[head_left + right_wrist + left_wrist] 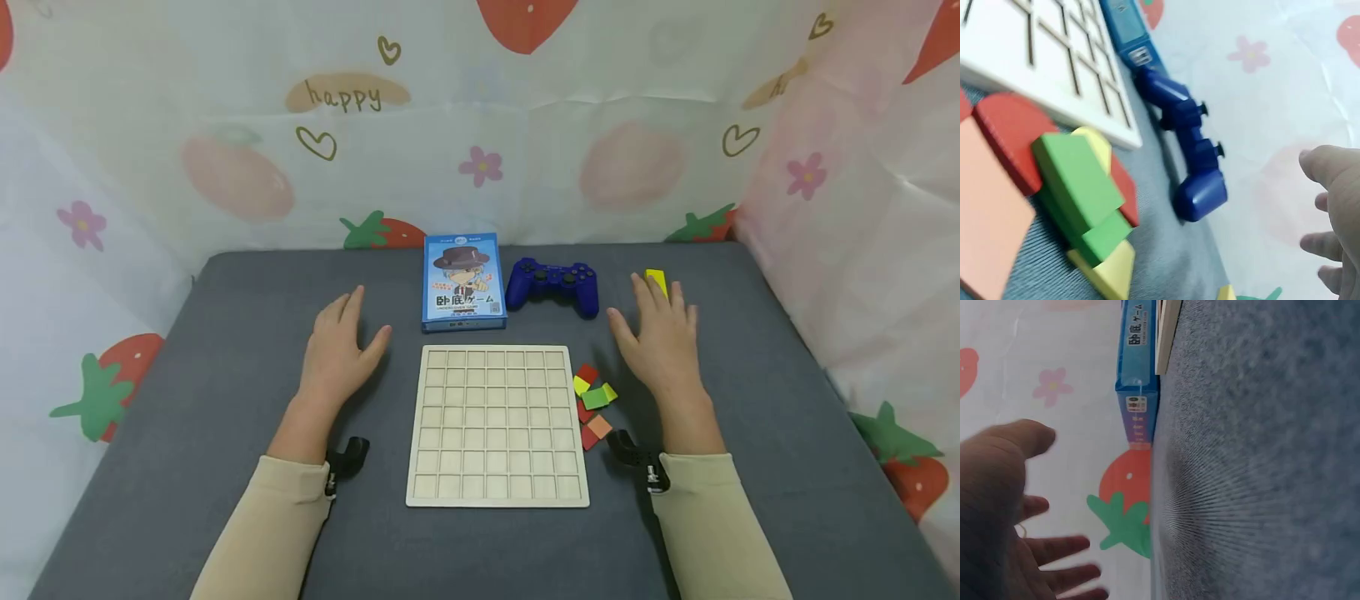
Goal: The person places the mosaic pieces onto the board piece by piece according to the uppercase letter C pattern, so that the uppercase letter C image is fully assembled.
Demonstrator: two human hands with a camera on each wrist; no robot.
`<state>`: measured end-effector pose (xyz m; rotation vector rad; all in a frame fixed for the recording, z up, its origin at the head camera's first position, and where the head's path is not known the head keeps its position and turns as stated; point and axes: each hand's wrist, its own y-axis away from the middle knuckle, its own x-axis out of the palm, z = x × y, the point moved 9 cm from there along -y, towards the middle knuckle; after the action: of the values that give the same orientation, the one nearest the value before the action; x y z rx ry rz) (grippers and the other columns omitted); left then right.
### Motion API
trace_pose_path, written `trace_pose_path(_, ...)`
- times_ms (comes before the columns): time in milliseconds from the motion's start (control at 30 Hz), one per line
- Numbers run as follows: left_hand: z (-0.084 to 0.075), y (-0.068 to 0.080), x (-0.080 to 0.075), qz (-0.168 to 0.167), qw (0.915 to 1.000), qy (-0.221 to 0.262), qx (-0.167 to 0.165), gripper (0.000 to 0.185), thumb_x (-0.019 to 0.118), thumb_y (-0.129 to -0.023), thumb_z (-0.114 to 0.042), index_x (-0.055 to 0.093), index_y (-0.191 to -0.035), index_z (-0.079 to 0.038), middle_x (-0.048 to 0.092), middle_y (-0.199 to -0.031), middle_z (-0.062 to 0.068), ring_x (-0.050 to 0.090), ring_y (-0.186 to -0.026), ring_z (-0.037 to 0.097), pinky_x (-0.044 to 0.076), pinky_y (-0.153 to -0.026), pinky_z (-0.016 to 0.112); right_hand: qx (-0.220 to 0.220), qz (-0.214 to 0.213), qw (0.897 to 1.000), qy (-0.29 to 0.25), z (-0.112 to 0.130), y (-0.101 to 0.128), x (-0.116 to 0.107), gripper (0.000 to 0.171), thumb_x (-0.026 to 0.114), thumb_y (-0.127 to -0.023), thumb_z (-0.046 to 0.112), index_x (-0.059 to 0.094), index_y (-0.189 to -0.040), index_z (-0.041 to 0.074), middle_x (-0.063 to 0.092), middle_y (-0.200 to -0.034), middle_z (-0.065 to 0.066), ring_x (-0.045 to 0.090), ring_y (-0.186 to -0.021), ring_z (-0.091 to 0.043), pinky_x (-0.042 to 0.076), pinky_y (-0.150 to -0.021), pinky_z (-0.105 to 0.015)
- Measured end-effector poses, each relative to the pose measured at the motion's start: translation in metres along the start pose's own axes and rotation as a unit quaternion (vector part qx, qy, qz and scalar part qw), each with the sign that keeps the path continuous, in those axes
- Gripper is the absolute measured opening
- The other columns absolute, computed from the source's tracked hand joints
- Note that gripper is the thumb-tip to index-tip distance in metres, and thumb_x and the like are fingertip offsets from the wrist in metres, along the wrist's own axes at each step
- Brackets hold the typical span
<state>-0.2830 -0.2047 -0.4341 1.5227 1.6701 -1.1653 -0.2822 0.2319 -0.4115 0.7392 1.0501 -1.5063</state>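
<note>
Left hand, head view: I see the left hand (pixel 337 350) left of the grid board (pixel 497 425), fingers straight and spread, thumb out, holding nothing.
Right hand, head view: right hand (pixel 663 342) opposite, fingers extended and parted, likewise unloaded; from this angle they partly cover a yellow block (pixel 656 280).
Grid board, head view: flat on the grey surface (pixel 247 367), between the hands.
Coloured blocks, head view: red, yellow, green and orange coloured blocks (pixel 597 398) heaped just beside the board's right edge.
Game box, head view: blue game box (pixel 463 279) behind the board; blue game controller (pixel 553 287) just right of it.
Left wrist view: feed sideways; I read the fingers as well apart from the surface, seen against the strawberry-print backdrop (pixel 1079 337). Game box and a strip of board at top.
Right wrist view: fingers apart from the heap and controller; green blocks lie on top of others. A yellow corner shows at the bottom edge.
</note>
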Motion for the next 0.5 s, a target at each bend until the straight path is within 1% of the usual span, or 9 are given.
trace_pose_path(100, -0.004, 0.003, 0.001, 0.005, 0.9990, 0.044, 0.001, 0.074, 0.060, -0.102, -0.036, 0.029, -0.162, -0.006, 0.039, -0.155, 0.026, 0.038, -0.141, 0.045, 0.032, -0.111, 0.062, -0.006, 0.010, 0.999, -0.044, 0.004, 0.002, -0.002, 0.066, 0.055, -0.106, 0.036, 0.033, -0.160, 0.006, 0.034, -0.160, -0.025, 0.016, -0.151, -0.049, 0.011, -0.115, -0.069)
trace_pose_path(167, -0.007, 0.004, 0.004, 0.013, 0.9974, 0.070, 0.005, 0.073, 0.062, -0.102, -0.033, 0.030, -0.161, -0.007, 0.044, -0.150, 0.025, 0.045, -0.134, 0.043, 0.037, -0.107, 0.061, -0.004, 0.029, 0.997, -0.078, 0.007, 0.003, -0.001, 0.064, 0.056, -0.106, 0.033, 0.034, -0.160, 0.007, 0.037, -0.159, -0.024, 0.024, -0.149, -0.048, 0.018, -0.115, -0.068)
trace_pose_path(233, -0.010, 0.005, 0.007, 0.027, 0.9949, 0.097, 0.012, 0.071, 0.063, -0.102, -0.031, 0.032, -0.161, -0.007, 0.050, -0.141, 0.023, 0.051, -0.124, 0.040, 0.042, -0.100, 0.059, 0.006, 0.049, 0.993, -0.107, 0.008, 0.005, 0.001, 0.063, 0.058, -0.106, 0.031, 0.036, -0.160, 0.008, 0.042, -0.156, -0.022, 0.033, -0.145, -0.046, 0.025, -0.113, -0.066)
trace_pose_path(300, -0.013, 0.006, 0.011, 0.043, 0.9917, 0.120, 0.018, 0.068, 0.065, -0.101, -0.029, 0.036, -0.159, -0.006, 0.055, -0.127, 0.020, 0.054, -0.109, 0.036, 0.044, -0.090, 0.054, 0.014, 0.071, 0.990, -0.125, 0.009, 0.007, 0.004, 0.062, 0.059, -0.105, 0.031, 0.038, -0.159, 0.009, 0.049, -0.150, -0.021, 0.042, -0.139, -0.043, 0.033, -0.110, -0.063)
trace_pose_path(400, -0.018, 0.008, 0.019, 0.071, 0.9858, 0.150, 0.023, 0.063, 0.067, -0.100, -0.027, 0.042, -0.154, -0.005, 0.056, -0.107, 0.015, 0.052, -0.089, 0.029, 0.042, -0.078, 0.046, 0.015, 0.096, 0.984, -0.147, 0.010, 0.010, 0.008, 0.056, 0.061, -0.105, 0.030, 0.046, -0.154, 0.008, 0.061, -0.133, -0.019, 0.055, -0.126, -0.039, 0.041, -0.105, -0.059)
trace_pose_path(500, -0.022, 0.011, 0.027, 0.102, 0.9773, 0.184, 0.024, 0.061, 0.069, -0.100, -0.025, 0.045, -0.152, -0.006, 0.056, -0.095, 0.009, 0.050, -0.077, 0.024, 0.041, -0.072, 0.041, 0.014, 0.121, 0.979, -0.166, 0.009, 0.013, 0.013, 0.049, 0.064, -0.104, 0.028, 0.054, -0.147, 0.007, 0.064, -0.112, -0.014, 0.061, -0.105, -0.034, 0.049, -0.091, -0.051)
